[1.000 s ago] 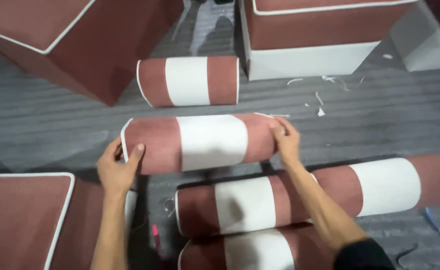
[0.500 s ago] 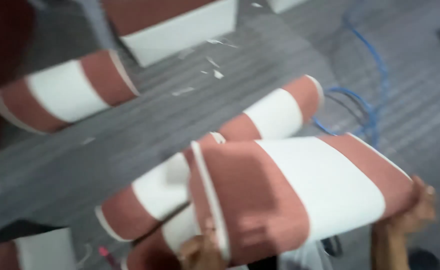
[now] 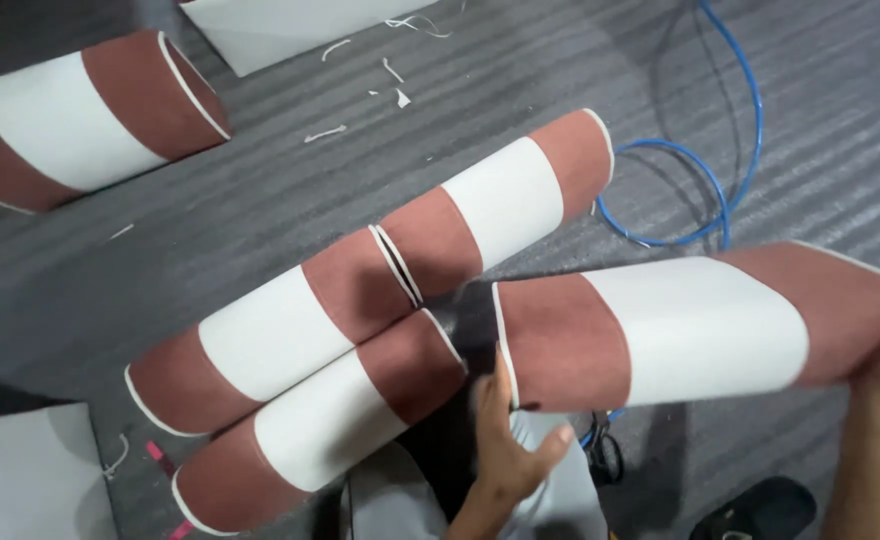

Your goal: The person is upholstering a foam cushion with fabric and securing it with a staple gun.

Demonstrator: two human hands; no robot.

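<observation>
Maroon-and-white piped bolster cushion [image 3: 700, 325], lifted, both hands [image 3: 515, 455] apparently grasping its ends

floor [image 3: 260, 200]: grey ribbed carpet, with small white scraps [image 3: 390, 85] lying at the far middle.
blue cable [image 3: 720, 170]: looped on the floor, far right.
far-left bolster [image 3: 80, 115]: brown and white, lying alone.
middle bolsters [image 3: 380, 280]: three in two diagonal rows, touching side by side.
white panel [image 3: 30, 480]: near left corner.
pink pen [image 3: 160, 458]: just beside that panel.
dark shoe [image 3: 770, 505]: near right.
</observation>
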